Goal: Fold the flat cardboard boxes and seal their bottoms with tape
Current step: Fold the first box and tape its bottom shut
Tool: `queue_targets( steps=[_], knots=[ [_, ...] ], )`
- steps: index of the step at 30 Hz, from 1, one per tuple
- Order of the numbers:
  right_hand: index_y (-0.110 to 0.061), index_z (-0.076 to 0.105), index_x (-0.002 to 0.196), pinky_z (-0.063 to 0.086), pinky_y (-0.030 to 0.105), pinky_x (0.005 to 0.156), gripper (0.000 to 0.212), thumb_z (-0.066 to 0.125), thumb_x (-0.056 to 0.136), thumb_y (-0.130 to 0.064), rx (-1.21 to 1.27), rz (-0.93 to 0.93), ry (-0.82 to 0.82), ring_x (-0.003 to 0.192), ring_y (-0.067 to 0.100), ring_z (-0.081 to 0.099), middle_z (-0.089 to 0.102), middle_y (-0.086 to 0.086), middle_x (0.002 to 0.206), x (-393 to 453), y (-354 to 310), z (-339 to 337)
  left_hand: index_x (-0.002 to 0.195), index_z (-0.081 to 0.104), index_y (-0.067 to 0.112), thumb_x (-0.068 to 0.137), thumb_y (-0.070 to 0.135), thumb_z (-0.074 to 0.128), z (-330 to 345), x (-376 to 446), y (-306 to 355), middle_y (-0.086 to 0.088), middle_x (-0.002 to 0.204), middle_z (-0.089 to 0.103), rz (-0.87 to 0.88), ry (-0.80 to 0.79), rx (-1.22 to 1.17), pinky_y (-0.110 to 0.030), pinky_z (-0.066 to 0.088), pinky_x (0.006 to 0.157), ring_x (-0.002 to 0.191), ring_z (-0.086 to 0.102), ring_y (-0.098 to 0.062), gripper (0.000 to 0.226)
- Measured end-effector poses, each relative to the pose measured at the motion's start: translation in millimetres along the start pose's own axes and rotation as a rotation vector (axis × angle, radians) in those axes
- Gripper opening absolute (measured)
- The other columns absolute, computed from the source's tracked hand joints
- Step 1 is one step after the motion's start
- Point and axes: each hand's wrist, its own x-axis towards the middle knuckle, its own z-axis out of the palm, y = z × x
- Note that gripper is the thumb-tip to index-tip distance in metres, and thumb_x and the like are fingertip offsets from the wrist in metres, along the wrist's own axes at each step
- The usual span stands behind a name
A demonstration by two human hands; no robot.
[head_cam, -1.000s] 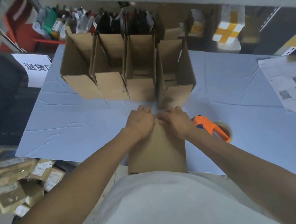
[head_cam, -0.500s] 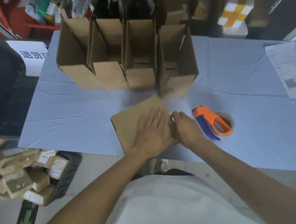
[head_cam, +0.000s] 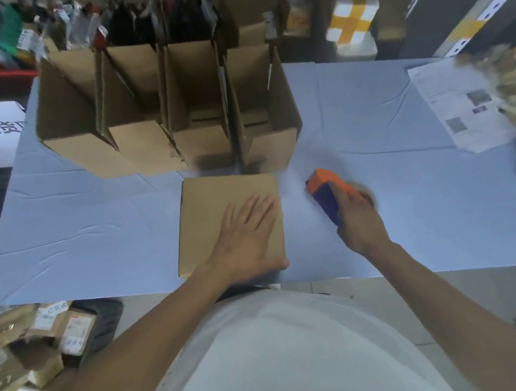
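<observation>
A folded cardboard box (head_cam: 230,222) sits bottom-up near the front edge of the blue-covered surface (head_cam: 91,237), roughly at its middle. The left hand (head_cam: 246,239) lies flat on the box's upturned face, fingers (head_cam: 252,209) spread wide and pressing down, thumb hooked over the near right corner. The flaps look closed under the palm, though the seam itself is hard to make out.

Just to the right of the box, the right hand (head_cam: 357,221) is wrapped around the handle of an orange and blue tape dispenser (head_cam: 328,192), its fingers closed on it. The dispenser is blurred, and I cannot tell whether it rests on the surface or is just clear of it.

Toward the back edge, four already erected boxes (head_cam: 173,108) stand in a tight row, open sides up, touching one another. A printed sheet (head_cam: 455,107) lies near the right edge.

The step in hand appears to be the sealing of this box's bottom: folding seems done, tape not yet applied, since no strip shows on the cardboard. The next move likely calls for bringing the dispenser over to one edge of the box, anchoring the tape there, and drawing it straight along the flap seam while the left hand holds the flaps shut and shifts out of the tape's path.
</observation>
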Motion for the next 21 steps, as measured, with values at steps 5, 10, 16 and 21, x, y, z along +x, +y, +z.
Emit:
queue_targets(
  steps=[5, 10, 16, 21],
  knots=[
    [-0.028, 0.048, 0.125, 0.039, 0.031, 0.056, 0.037, 0.056, 0.090, -0.022, 0.216, 0.098, 0.070, 0.069, 0.020, 0.054, 0.066, 0.002, 0.090, -14.5, 3.3, -26.8, 0.141, 0.045, 0.012, 0.087, 0.034, 0.055, -23.7, 17.7, 5.2, -0.006, 0.146, 0.045, 0.004, 0.179, -0.263, -0.035, 0.027, 0.109, 0.131, 0.039, -0.028, 0.059],
    [-0.042, 0.049, 0.113, 0.054, 0.032, 0.068, 0.051, 0.072, 0.072, -0.059, 0.305, 0.012, -0.018, 0.078, 0.010, 0.063, 0.065, -0.017, 0.089, -37.9, -13.0, -47.0, 0.128, 0.059, 0.011, 0.100, 0.024, 0.048, -46.4, 43.7, 22.0, -0.008, 0.123, 0.065, -0.278, 0.091, -0.979, -0.037, 0.045, 0.103, 0.112, 0.061, -0.020, 0.033],
    [-0.041, 0.051, 0.116, 0.051, 0.026, 0.071, 0.052, 0.075, 0.074, -0.059, 0.295, -0.190, 0.014, 0.081, 0.006, 0.060, 0.063, -0.020, 0.094, -42.1, -20.0, -48.3, 0.092, 0.071, 0.013, 0.102, 0.019, 0.048, -49.9, 38.7, 25.4, -0.006, 0.091, 0.074, -0.367, -0.048, -1.488, -0.027, 0.058, 0.077, 0.089, 0.072, -0.017, 0.026],
    [-0.042, 0.050, 0.118, 0.048, 0.018, 0.072, 0.056, 0.077, 0.073, -0.059, 0.347, -0.272, 0.000, 0.087, 0.002, 0.059, 0.061, -0.024, 0.099, -41.4, -21.5, -47.1, 0.092, 0.070, 0.009, 0.097, 0.011, 0.057, -49.9, 25.4, 19.1, 0.000, 0.082, 0.074, -0.407, -0.079, -1.668, -0.024, 0.058, 0.072, 0.079, 0.071, -0.010, 0.014]
  ],
)
